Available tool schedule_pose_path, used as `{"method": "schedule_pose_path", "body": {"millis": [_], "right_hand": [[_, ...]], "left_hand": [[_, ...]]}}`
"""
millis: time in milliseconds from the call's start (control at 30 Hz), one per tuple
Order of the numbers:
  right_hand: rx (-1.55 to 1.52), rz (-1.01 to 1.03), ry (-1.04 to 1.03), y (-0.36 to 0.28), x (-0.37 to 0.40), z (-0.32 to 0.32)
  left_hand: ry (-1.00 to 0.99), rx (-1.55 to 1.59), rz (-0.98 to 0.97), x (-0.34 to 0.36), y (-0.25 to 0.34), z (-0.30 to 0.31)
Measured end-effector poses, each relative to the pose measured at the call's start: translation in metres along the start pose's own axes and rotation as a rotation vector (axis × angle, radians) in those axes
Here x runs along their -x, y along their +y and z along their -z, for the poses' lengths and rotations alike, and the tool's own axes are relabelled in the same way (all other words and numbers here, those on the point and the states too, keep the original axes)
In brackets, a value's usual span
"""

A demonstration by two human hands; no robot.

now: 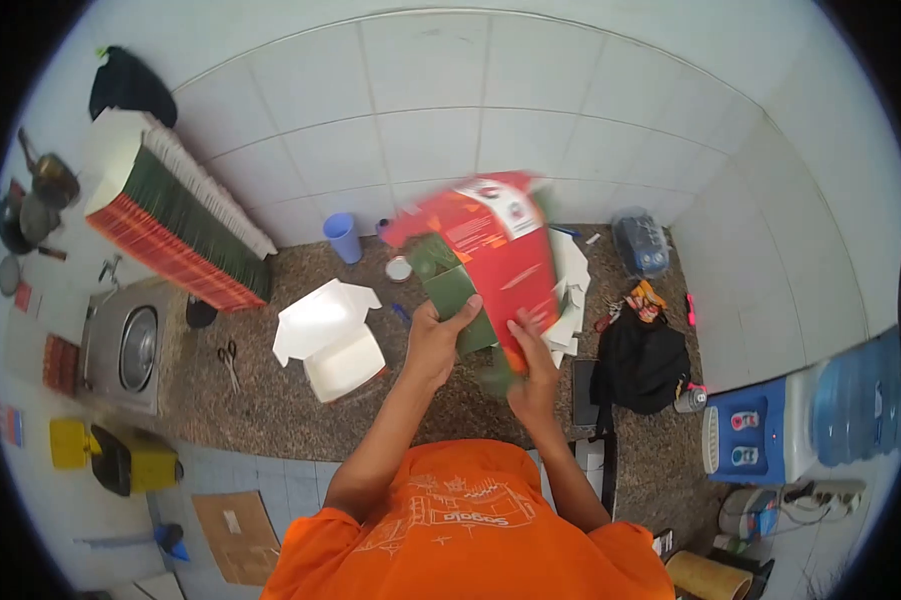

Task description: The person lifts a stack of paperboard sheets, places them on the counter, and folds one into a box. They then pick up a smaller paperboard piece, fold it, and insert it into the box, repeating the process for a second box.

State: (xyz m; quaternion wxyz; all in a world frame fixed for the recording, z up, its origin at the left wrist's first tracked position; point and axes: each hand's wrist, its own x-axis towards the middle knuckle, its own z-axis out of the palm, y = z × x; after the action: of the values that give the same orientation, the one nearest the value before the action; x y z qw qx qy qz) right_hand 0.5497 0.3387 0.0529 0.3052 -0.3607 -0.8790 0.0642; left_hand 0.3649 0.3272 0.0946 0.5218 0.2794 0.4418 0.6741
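A red and green printed cardboard box blank [510,255] is held up over the counter, partly blurred by motion. My left hand [440,338] grips its green panel, the thumb lying on the face. Closed on the lower edge of the red panel is my right hand [533,375]. Some white cardboard pieces [570,285] show behind the blank on the right. To the left of my hands, a white cardboard box [345,362] stands on the counter with its lid up.
A tall stack of box blanks [185,215] leans at the left, near the sink [135,350]. Scissors [229,366], a blue cup [342,238] and a round tin [398,269] lie around the counter [240,415]. A black bag [645,360] and a water dispenser [755,430] are at right.
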Motion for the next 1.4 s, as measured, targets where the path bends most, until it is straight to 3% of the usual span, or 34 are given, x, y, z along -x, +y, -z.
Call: {"method": "schedule_pose_path", "body": {"millis": [67,100,133,200,267,333,533,600,667,800,867,933,967,1000,1067,1100,1133,1200,1233,1267,1333,1400], "right_hand": [[-1.052,-0.541,0.085,-0.019,-0.002,0.001],[-0.97,-0.568,0.303,-0.027,0.001,-0.006],[-0.963,-0.577,0.333,-0.023,0.0,-0.005],[-0.528,-0.139,0.468,-0.007,-0.008,0.002],[-0.371,-0.165,0.38,0.012,-0.019,0.003],[-0.241,-0.001,0.402,0.036,-0.03,-0.007],[-0.455,-0.049,0.4,0.036,-0.032,0.001],[-0.459,-0.099,0.413,0.036,-0.031,0.004],[-0.679,-0.134,0.343,0.032,-0.035,0.015],[-0.66,-0.043,0.262,0.012,-0.023,0.02],[-0.552,-0.214,0.492,0.005,-0.024,-0.001],[-0.559,-0.293,0.546,0.003,-0.027,-0.019],[-0.775,-0.337,0.609,-0.001,-0.029,-0.025],[-0.993,-0.383,0.667,-0.003,-0.028,-0.028],[-1.141,-0.395,0.575,0.0,-0.018,-0.006],[-1.287,-0.4,0.479,0.004,-0.014,0.005],[-1.289,-0.407,0.471,0.008,-0.009,0.009],[-0.974,-0.594,0.444,0.015,0.004,0.014],[-0.784,-0.529,0.458,0.021,0.004,0.016],[-0.782,-0.549,0.437,0.022,0.014,0.019],[-0.801,-0.561,-0.019,0.023,0.031,0.022],[-0.988,-0.618,-0.121,0.013,0.039,0.025]], "left_hand": [[-0.033,0.364,0.103,-0.01,-0.014,-0.005],[0.039,0.337,0.081,-0.011,-0.012,-0.017],[0.059,0.34,0.077,-0.017,-0.02,-0.018],[0.114,0.247,0.037,-0.019,-0.032,-0.028],[0.072,0.174,-0.023,-0.012,-0.047,-0.041],[0.063,0.084,-0.066,-0.008,-0.055,-0.052],[-0.104,0.149,-0.009,-0.013,-0.037,-0.049],[-0.092,0.141,-0.029,-0.008,-0.04,-0.059],[-0.076,0.135,-0.056,-0.007,-0.039,-0.059],[-0.083,0.164,-0.075,-0.01,-0.032,-0.05],[-0.101,0.14,-0.041,-0.004,-0.045,-0.046],[-0.164,-0.166,0.018,-0.002,-0.065,-0.039],[-0.16,-0.231,-0.133,-0.003,-0.069,-0.039],[-0.157,-0.23,-0.128,0.0,-0.065,-0.041],[-0.066,-0.472,-0.4,0.01,-0.045,-0.047],[-0.062,-0.554,-0.407,0.014,-0.03,-0.041],[-0.063,-0.516,-0.261,0.018,-0.027,-0.031],[-0.16,-0.622,-0.095,0.042,-0.012,-0.018],[-0.154,-0.615,-0.071,0.049,-0.014,-0.009],[-0.244,-0.61,-0.033,0.056,-0.016,0.0],[-0.313,-0.597,0.023,0.073,-0.021,0.007],[-0.171,-0.528,0.133,0.087,-0.021,0.008]]}}
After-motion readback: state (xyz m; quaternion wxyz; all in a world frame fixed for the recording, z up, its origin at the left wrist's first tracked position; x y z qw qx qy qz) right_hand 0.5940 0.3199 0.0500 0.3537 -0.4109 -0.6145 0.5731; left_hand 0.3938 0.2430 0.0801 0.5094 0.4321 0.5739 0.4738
